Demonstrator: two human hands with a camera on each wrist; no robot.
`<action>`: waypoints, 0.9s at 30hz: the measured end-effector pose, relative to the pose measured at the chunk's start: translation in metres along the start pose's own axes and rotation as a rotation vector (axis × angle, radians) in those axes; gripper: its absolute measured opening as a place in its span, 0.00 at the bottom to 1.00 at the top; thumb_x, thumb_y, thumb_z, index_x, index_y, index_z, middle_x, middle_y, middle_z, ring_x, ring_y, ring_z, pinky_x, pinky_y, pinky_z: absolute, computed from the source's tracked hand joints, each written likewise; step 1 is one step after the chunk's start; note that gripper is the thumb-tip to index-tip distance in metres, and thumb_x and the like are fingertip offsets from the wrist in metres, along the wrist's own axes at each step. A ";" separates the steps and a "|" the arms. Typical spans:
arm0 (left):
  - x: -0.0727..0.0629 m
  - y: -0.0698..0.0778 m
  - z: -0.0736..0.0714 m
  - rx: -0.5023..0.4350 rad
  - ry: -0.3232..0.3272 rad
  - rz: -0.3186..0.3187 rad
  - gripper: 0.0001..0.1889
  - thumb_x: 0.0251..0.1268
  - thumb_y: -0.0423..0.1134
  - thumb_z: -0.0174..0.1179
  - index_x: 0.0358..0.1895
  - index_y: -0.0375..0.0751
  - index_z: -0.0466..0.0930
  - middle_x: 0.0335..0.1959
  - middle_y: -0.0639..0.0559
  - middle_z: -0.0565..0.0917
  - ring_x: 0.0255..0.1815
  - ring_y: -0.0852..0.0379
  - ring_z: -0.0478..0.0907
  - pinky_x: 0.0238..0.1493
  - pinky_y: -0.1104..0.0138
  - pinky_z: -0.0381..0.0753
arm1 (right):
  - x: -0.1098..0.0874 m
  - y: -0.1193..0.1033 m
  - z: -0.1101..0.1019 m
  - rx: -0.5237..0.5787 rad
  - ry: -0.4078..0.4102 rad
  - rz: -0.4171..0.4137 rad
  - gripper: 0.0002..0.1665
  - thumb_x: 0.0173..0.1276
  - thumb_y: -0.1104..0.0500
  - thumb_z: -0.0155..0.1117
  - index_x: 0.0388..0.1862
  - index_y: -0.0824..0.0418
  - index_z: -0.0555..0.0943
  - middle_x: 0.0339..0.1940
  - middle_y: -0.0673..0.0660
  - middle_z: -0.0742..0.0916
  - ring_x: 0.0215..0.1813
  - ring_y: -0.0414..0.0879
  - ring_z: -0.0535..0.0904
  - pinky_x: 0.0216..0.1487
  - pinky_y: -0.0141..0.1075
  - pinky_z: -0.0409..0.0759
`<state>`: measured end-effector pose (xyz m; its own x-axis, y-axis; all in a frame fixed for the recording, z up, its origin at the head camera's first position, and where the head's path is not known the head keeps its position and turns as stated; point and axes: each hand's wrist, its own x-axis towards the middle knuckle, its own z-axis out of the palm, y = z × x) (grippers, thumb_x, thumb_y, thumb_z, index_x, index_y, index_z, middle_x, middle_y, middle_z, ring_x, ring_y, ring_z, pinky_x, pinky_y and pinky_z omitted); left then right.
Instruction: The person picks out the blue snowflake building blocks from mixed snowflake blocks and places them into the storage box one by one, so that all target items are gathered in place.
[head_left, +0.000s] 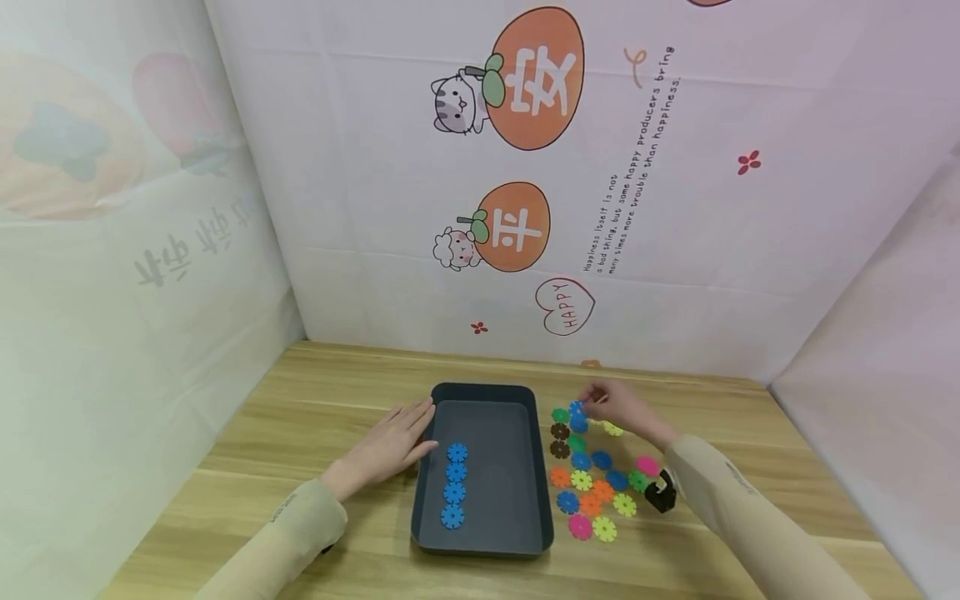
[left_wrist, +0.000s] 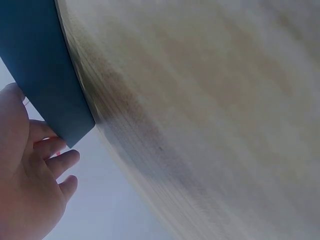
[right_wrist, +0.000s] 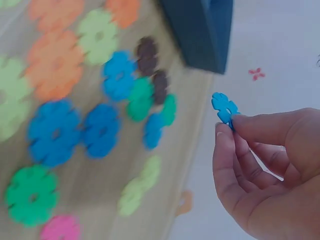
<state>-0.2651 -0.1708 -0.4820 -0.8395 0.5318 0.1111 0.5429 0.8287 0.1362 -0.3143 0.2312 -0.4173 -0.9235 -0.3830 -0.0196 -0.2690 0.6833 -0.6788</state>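
The tray is touched at left by the left hand, fingers outstretched, perhaps for steadiness; a blue disc is pinched in the right hand's fingers, probably for control.

A white cloth backdrop rises behind the light-brown wood-grain counter. It bears two round orange fruits with white characters, a grey-striped cartoon cat, a white cartoon sheep, slanting black lettering and a red-outlined HAPPY heart. Whitish cloth side walls flank the counter.
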 end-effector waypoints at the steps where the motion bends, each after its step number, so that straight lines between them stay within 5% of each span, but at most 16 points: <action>1: 0.000 0.000 0.000 0.001 0.001 0.000 0.35 0.79 0.56 0.44 0.77 0.35 0.57 0.80 0.41 0.58 0.80 0.44 0.58 0.80 0.47 0.56 | 0.003 -0.005 0.000 0.000 0.003 -0.002 0.10 0.68 0.64 0.62 0.44 0.71 0.80 0.38 0.63 0.85 0.39 0.48 0.83 0.42 0.44 0.87; 10: -0.001 0.000 -0.001 0.014 -0.001 0.006 0.35 0.79 0.56 0.44 0.77 0.35 0.57 0.79 0.41 0.58 0.79 0.43 0.59 0.79 0.46 0.57 | 0.033 -0.054 0.029 0.035 -0.059 -0.046 0.08 0.70 0.64 0.62 0.44 0.67 0.81 0.41 0.62 0.86 0.39 0.46 0.84 0.45 0.45 0.87; 20: 0.001 -0.002 0.000 0.012 -0.005 0.010 0.35 0.79 0.57 0.44 0.77 0.35 0.57 0.80 0.41 0.58 0.80 0.44 0.58 0.79 0.46 0.57 | 0.060 -0.082 0.081 0.069 -0.160 -0.088 0.05 0.68 0.70 0.60 0.41 0.70 0.81 0.37 0.64 0.87 0.37 0.50 0.86 0.47 0.50 0.87; 27: 0.001 -0.003 0.002 0.028 -0.004 0.001 0.35 0.79 0.58 0.42 0.77 0.36 0.57 0.80 0.42 0.58 0.80 0.46 0.58 0.79 0.47 0.57 | 0.068 -0.090 0.107 0.034 -0.197 -0.127 0.05 0.68 0.71 0.60 0.41 0.70 0.82 0.35 0.64 0.87 0.35 0.51 0.86 0.40 0.39 0.88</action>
<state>-0.2679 -0.1722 -0.4840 -0.8394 0.5328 0.1076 0.5426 0.8329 0.1086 -0.3239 0.0777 -0.4361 -0.8111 -0.5803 -0.0731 -0.3667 0.6020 -0.7093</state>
